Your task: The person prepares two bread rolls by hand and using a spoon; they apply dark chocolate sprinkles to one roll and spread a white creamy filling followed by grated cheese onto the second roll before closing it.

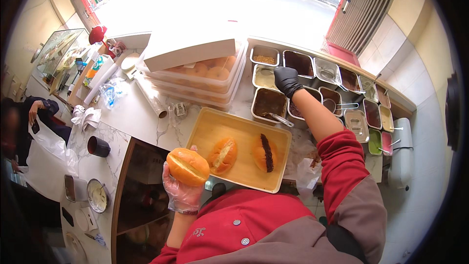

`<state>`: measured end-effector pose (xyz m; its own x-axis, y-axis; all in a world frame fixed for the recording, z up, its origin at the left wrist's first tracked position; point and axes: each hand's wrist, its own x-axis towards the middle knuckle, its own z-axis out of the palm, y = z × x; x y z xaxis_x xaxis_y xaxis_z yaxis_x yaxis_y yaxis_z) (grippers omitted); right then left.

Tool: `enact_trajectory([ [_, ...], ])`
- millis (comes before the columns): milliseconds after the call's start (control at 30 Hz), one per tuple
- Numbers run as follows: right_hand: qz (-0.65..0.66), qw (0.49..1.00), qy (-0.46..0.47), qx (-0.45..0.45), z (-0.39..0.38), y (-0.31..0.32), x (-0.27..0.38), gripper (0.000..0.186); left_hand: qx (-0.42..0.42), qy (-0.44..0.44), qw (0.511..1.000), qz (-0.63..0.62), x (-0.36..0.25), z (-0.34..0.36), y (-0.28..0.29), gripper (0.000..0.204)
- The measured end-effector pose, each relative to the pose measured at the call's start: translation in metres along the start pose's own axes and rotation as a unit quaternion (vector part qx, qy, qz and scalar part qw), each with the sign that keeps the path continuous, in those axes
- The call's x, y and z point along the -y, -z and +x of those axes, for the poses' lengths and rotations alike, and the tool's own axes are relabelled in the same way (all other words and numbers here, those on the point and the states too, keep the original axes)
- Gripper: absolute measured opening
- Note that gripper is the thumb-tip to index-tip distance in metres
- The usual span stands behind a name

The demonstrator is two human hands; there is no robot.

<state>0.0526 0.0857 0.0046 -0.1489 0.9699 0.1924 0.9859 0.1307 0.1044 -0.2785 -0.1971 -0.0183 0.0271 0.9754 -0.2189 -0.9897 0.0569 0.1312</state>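
My left hand [181,188], in a clear plastic glove, holds a split golden bun [188,166] left of a beige tray [244,178]. On the tray lie a bun with pale filling [222,159] and a bun with a dark strip along its top [266,154]. My right hand [288,79], in a black glove, reaches to a metal tin with pale yellow contents [261,78]; its fingers are curled, and what they grip is hidden. A tin of brown spread with a spoon [268,102] sits just below it.
Topping containers [371,112] line the right counter. Stacked plastic boxes of doughnuts [185,88] stand behind the tray. A plastic roll [149,95], black cup [99,145] and cream bowl [97,195] are at left, near a seated person [44,122]. An open shelf [137,190] lies below the counter.
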Motion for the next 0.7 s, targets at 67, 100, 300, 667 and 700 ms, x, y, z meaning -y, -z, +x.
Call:
enact_trajectory([
  [67,0.039,0.999,-0.009,0.023,0.001,-0.005,0.005,0.021,-0.006,-0.020,1.000,-0.001,-0.002,-0.008,0.003,0.055],
  [100,0.070,0.996,-0.026,0.046,0.000,-0.005,0.005,0.021,-0.008,-0.029,1.000,-0.004,-0.001,-0.010,0.003,0.054],
  [300,0.194,0.965,-0.118,0.131,0.022,-0.032,-0.049,0.024,0.021,-0.061,0.998,0.003,-0.002,-0.008,0.009,0.044],
  [667,0.677,0.680,-0.217,0.175,-0.017,-0.038,-0.104,0.018,0.080,0.078,0.994,-0.015,0.014,0.027,-0.027,0.069],
  [700,0.677,0.681,-0.216,0.174,-0.024,-0.022,-0.088,0.018,0.071,0.097,0.993,-0.015,0.013,0.031,-0.032,0.072],
])
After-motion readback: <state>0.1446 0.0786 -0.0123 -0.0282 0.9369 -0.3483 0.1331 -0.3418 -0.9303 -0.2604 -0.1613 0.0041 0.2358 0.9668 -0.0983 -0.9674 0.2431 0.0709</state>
